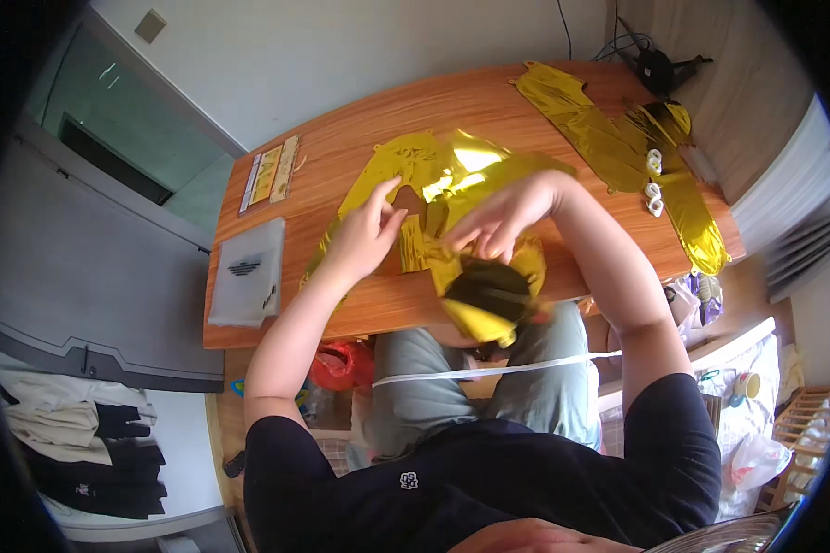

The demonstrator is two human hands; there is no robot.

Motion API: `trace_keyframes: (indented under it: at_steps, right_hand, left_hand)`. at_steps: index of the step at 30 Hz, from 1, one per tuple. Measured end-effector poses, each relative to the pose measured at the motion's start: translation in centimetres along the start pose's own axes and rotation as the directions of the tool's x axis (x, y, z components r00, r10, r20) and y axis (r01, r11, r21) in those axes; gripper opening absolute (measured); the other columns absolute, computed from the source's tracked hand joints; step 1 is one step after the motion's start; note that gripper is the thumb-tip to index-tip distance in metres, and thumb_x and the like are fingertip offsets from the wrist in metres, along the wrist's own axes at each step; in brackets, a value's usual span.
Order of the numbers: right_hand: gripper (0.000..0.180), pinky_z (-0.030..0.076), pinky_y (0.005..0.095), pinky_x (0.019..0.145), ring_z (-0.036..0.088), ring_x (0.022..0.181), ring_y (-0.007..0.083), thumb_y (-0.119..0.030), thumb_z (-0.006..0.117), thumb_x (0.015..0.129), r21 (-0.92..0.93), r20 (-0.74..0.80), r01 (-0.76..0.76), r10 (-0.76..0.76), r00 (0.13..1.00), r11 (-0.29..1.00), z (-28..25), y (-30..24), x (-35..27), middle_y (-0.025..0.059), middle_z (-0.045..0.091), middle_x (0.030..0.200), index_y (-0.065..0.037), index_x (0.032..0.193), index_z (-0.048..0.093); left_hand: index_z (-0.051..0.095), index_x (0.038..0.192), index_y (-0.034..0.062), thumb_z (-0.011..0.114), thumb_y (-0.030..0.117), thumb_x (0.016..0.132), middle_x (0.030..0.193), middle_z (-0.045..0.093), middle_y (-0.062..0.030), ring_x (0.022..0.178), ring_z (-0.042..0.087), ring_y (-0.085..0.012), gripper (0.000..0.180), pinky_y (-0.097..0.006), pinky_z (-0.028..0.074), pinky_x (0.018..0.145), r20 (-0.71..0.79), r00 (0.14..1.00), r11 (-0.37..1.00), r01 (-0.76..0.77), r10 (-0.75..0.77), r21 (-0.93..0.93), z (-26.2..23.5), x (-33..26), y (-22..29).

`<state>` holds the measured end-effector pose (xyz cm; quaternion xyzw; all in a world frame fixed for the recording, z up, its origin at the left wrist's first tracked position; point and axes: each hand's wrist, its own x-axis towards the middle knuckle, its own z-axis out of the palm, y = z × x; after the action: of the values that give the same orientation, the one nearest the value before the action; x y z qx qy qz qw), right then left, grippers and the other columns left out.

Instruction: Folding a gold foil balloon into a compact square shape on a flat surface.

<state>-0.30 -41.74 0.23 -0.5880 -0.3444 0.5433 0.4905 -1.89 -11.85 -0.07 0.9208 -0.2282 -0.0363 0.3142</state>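
Observation:
A flat gold foil balloon [452, 175] lies crumpled on the wooden table [360, 129], its lower part hanging over the near edge toward my lap. My left hand [367, 235] rests on its left part with fingers pinching the foil. My right hand [503, 219] presses down on the foil's middle, fingers curled onto it. A white ribbon [498, 370] stretches across my lap below the table edge.
More gold foil balloons [609, 138] lie at the table's far right with small white tape rolls [654, 180] on them. A grey plastic bag [247, 272] and a long sticker strip [269, 175] sit at the left. Dark cables [659, 64] sit at the far right corner. Folded clothes [74, 433] lie lower left.

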Motion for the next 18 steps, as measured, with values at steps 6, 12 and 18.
trace_keyframes:
  at_steps: [6,12,18]
  right_hand:
    - [0.069,0.048,0.0388,0.109,0.051,0.137,0.0235,-0.021,0.061,0.103,0.07,0.037,0.0,-0.003,0.999,0.998,0.6,1.2,2.7,0.0152,0.042,0.158,-0.001,0.16,0.028]
    - [0.037,0.054,0.0349,0.098,0.065,0.115,0.019,-0.017,0.06,0.102,0.11,-0.223,0.116,-0.089,0.971,0.987,-1.0,1.8,3.2,0.0119,0.065,0.133,0.001,0.134,0.062]
    - [0.029,0.054,0.0409,0.092,0.068,0.103,0.0333,-0.024,0.066,0.095,-0.556,-0.783,-0.417,-0.286,0.552,0.719,-3.2,1.8,2.5,0.0135,0.073,0.111,-0.006,0.117,0.071]
  left_hand:
    - [0.04,0.151,0.0071,0.077,0.04,0.091,0.119,0.063,-0.0152,0.112,0.062,-0.0251,0.078,-0.041,0.048,0.097,0.052,0.994,0.918,-0.071,0.099,-0.391,2.8,-1.7,0.9]
    - [0.064,0.12,-0.0011,0.076,0.014,0.089,0.118,0.061,-0.0116,0.101,0.066,-0.0222,0.037,-0.032,0.054,0.085,0.095,0.992,0.996,-0.075,0.078,-0.038,2.8,-2.2,1.2]
    - [0.068,0.12,0.0029,0.061,-0.003,0.095,0.12,0.064,-0.0082,0.109,0.067,-0.0182,0.026,-0.029,0.054,0.084,0.131,0.989,0.925,0.109,-0.065,-0.363,0.5,-2.0,-3.9]
